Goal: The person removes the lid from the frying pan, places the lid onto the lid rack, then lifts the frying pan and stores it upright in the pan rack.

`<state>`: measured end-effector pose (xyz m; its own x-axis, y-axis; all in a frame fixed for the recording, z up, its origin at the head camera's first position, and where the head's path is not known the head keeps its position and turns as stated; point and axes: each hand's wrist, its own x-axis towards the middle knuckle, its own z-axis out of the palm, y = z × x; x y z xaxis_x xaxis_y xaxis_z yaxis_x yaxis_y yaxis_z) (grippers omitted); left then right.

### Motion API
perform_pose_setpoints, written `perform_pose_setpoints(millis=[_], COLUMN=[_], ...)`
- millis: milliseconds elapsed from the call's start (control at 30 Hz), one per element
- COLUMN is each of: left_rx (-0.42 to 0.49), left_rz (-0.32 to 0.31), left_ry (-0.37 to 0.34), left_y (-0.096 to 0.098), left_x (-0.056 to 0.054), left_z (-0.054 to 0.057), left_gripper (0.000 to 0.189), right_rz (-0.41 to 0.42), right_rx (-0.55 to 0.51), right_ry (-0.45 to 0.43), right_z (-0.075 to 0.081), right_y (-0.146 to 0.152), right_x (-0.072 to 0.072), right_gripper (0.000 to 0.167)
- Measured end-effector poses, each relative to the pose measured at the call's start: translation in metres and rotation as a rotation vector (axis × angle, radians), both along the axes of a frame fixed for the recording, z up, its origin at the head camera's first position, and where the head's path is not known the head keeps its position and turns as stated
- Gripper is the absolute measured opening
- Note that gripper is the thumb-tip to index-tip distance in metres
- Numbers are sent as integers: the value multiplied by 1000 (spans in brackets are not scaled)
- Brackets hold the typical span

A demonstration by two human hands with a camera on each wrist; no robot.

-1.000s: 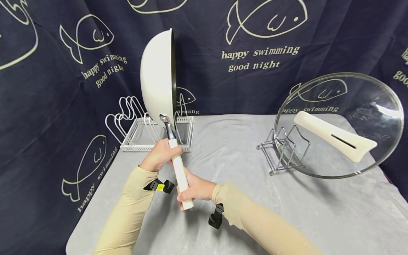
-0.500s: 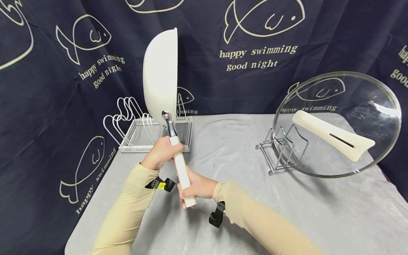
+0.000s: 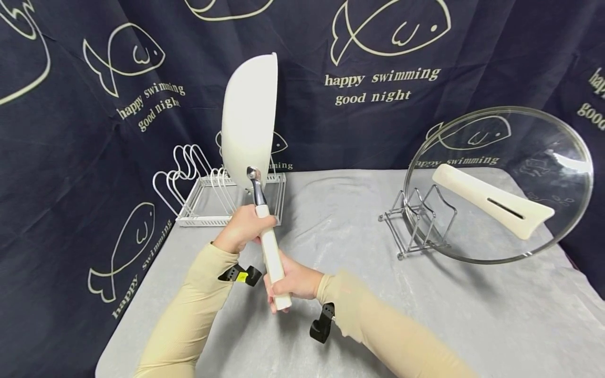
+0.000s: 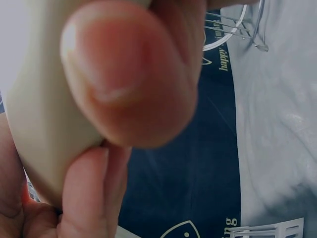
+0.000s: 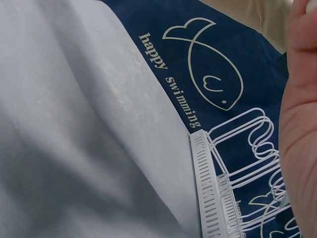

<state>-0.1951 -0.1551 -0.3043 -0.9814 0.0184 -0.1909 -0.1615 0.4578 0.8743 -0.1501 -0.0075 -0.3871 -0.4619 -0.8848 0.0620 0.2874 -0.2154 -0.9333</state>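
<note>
A deep white frying pan [image 3: 248,118] is held up on its side, its bowl high and its outer wall facing left. My left hand [image 3: 246,227] grips the upper end of the white handle [image 3: 271,254], just below the metal joint. Lower down, my right hand [image 3: 294,279] grips the handle's butt end. In the left wrist view the left thumb [image 4: 131,74] lies along the pale handle [image 4: 39,114]. Behind the pan stands a white wire rack [image 3: 203,220], partly hidden by the bowl; the right wrist view shows its slotted side [image 5: 210,198].
At the right, a big glass lid [image 3: 477,220] with a cream handle [image 3: 491,199] leans upright in a small metal wire stand [image 3: 420,220]. Grey cloth covers the table [image 3: 340,220]. A dark blue curtain [image 3: 302,131] with fish drawings hangs behind.
The pan has shifted right and its bowl now leans a little to the right, sitting slightly lower than half a second ago. Both hands keep their grip on the handle.
</note>
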Motion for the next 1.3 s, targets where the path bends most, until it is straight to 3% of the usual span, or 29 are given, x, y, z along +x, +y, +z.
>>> perform_pose_setpoints(millis=[667, 1300], left_rx=[-10, 19], left_rz=[3, 10], left_ry=[15, -14], left_y=[-1, -4], left_x=[4, 8], left_z=[-7, -19], left_gripper=[14, 13], right_rz=[-5, -8], right_rx=[7, 40], right_ry=[9, -27], right_z=[-5, -10], right_y=[-1, -3], right_x=[5, 13], right_gripper=[99, 100])
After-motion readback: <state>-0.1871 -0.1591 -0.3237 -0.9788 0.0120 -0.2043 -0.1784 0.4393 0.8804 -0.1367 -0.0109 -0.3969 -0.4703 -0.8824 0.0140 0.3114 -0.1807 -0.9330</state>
